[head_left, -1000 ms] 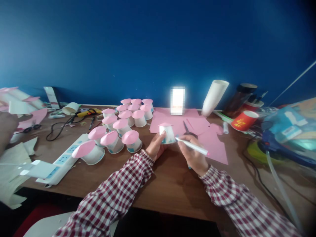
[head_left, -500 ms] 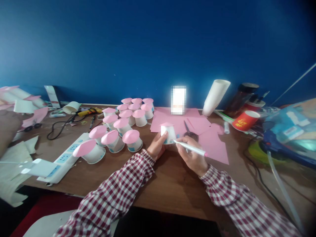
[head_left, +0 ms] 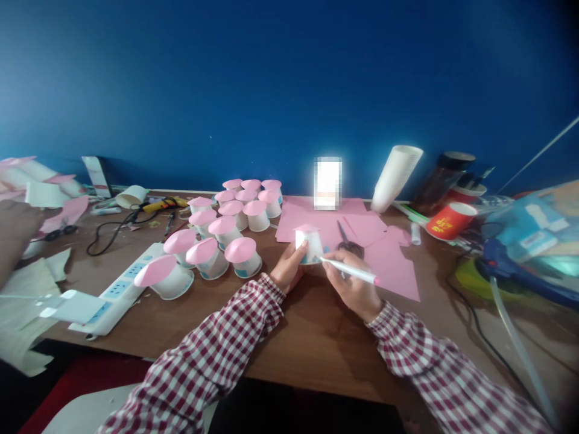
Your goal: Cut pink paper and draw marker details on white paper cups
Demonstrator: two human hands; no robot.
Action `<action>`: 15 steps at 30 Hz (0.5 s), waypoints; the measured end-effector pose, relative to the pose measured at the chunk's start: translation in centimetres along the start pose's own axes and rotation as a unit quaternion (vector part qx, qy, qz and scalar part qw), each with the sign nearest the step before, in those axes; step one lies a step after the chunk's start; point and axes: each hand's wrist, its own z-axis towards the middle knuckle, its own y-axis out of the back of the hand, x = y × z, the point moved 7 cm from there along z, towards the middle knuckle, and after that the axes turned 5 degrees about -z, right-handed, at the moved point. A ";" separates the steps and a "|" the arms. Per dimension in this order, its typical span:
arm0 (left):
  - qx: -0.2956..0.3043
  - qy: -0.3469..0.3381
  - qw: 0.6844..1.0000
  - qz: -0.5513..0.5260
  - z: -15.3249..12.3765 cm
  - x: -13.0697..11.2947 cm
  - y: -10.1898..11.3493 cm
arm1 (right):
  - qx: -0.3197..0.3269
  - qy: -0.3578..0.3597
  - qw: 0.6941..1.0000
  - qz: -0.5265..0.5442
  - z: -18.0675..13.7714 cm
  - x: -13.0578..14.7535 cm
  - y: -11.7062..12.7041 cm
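Observation:
My left hand (head_left: 286, 269) grips an upside-down white paper cup with a pink paper cone on top (head_left: 308, 241), just above the brown table (head_left: 307, 343). My right hand (head_left: 353, 288) is closed around a white pen with a pink end (head_left: 350, 271), and its tip touches the cup's lower right side. Both sleeves are red-and-white check. Scissors (head_left: 347, 241) lie on pink paper sheets (head_left: 389, 262) just behind my right hand.
Several finished pink-topped cups (head_left: 230, 226) stand to the left beside a white power strip (head_left: 115, 292). A stack of white cups (head_left: 397, 175), a red cup (head_left: 450, 220) and a blue glue gun (head_left: 515, 265) lie to the right. Another person's hand (head_left: 13, 232) shows at the far left.
The cup and my hands have shifted very slightly; the pen tip stays against the cup. The other person's hand at the left has moved a little.

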 end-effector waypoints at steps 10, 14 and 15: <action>0.008 -0.023 1.000 0.011 0.0 -0.2 -0.2 | 0.002 0.010 1.000 -0.002 0.1 0.2 0.0; 0.002 -0.034 0.999 0.022 0.0 -0.2 -0.1 | 0.014 0.006 1.000 -0.014 0.1 0.3 -0.1; 0.003 -0.033 0.999 0.022 0.0 -0.2 -0.1 | 0.015 0.004 1.000 -0.016 0.1 0.2 -0.1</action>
